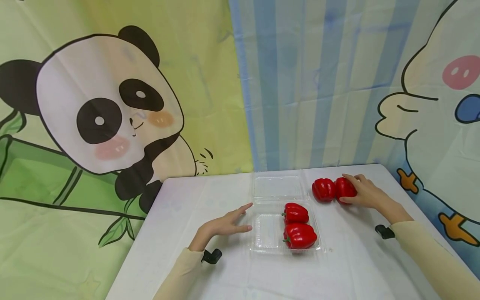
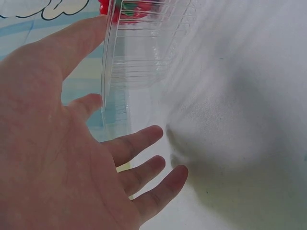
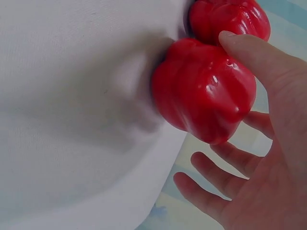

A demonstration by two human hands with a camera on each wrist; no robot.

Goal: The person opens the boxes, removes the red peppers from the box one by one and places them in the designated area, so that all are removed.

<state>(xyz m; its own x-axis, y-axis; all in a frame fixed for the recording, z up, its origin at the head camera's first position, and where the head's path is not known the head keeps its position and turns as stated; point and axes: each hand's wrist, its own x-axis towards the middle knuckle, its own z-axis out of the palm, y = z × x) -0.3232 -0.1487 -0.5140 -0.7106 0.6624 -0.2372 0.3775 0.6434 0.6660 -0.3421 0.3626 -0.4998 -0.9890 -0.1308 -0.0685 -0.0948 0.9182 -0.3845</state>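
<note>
On the table's right side my right hand (image 1: 363,192) grips a red bell pepper (image 3: 206,93), thumb on one side and index finger on the other, the remaining fingers spread apart. Right against it sits another red bell pepper (image 1: 323,190). My left hand (image 1: 227,222) is spread at the left edge of a clear plastic clamshell box (image 1: 267,231); its thumb and index finger reach the rim. Whether they press on it I cannot tell. Two red bell peppers, one farther back (image 1: 296,213) and one nearer (image 1: 301,236), lie in the box's right half, stems pointing left.
The box's clear lid (image 1: 278,186) lies folded back behind its base, flat on the white table (image 1: 210,191). Printed curtains (image 1: 300,83) with a panda and stripes hang directly behind the table. Black wrist mounts (image 1: 212,256) sit at both wrists.
</note>
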